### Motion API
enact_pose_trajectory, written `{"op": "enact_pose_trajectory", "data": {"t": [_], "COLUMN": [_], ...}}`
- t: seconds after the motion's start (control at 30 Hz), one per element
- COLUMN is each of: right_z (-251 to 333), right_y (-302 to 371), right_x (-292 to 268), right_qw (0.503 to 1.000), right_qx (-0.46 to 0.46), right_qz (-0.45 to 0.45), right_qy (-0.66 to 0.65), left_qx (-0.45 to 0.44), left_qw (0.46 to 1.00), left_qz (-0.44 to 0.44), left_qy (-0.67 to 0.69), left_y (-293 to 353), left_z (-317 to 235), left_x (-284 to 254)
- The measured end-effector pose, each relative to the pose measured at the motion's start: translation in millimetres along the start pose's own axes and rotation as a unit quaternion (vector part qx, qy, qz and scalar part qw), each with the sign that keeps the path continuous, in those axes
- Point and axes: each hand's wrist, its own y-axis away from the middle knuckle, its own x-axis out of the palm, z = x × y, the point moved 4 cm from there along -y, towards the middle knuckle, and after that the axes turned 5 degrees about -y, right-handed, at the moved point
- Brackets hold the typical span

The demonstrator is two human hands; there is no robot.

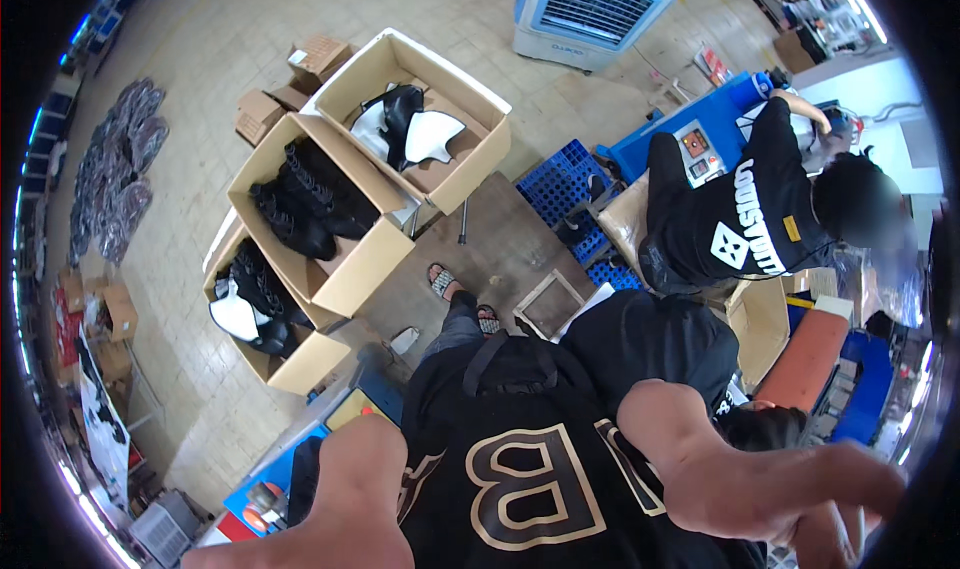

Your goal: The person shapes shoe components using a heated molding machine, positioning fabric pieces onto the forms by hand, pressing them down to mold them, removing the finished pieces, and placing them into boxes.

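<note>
My right hand (835, 504) is raised at the lower right edge. Its fingers are bent and spread apart, slightly smeared, and I see nothing between them. Nearest to it, behind in the view, are the dark hair of a seated person and a blue and orange work area. My left forearm (345, 499) comes up at the lower left, and the hand itself lies outside the picture. Between the arms is my black shirt (430, 394) with a large outlined letter.
Open cartons (320, 209) holding black shoes stand ahead to the left. Behind them is another carton (480, 159) with black and white pieces. A co-worker in black (710, 209) sits at a blue table (640, 154) on the right. An air cooler (590, 14) stands far back; blue pallets (560, 184) lie nearby.
</note>
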Motion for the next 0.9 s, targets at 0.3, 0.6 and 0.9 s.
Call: {"op": "enact_pose_trajectory", "data": {"t": [0.3,0.6,0.9], "right_z": [-16.7,-28.3,31.1], "right_y": [-2.1,215.4,600.4], "right_x": [-52.8,-308.4,-355.1], "right_qw": [0.97,0.627,0.554], "right_qx": [-0.176,0.283,0.61], "right_qz": [0.092,-0.547,-0.469], "right_qy": [0.137,0.477,0.317], "left_qx": [0.26,-0.397,-0.53], "left_qw": [0.952,0.771,0.39], "left_qz": [0.144,-0.242,-0.015], "left_qy": [0.073,-0.435,-0.753], "left_y": [-32.1,83.0,277.9], "left_z": [-6.0,198.2,285.6], "left_x": [-93.4,-385.6,-495.0]}}
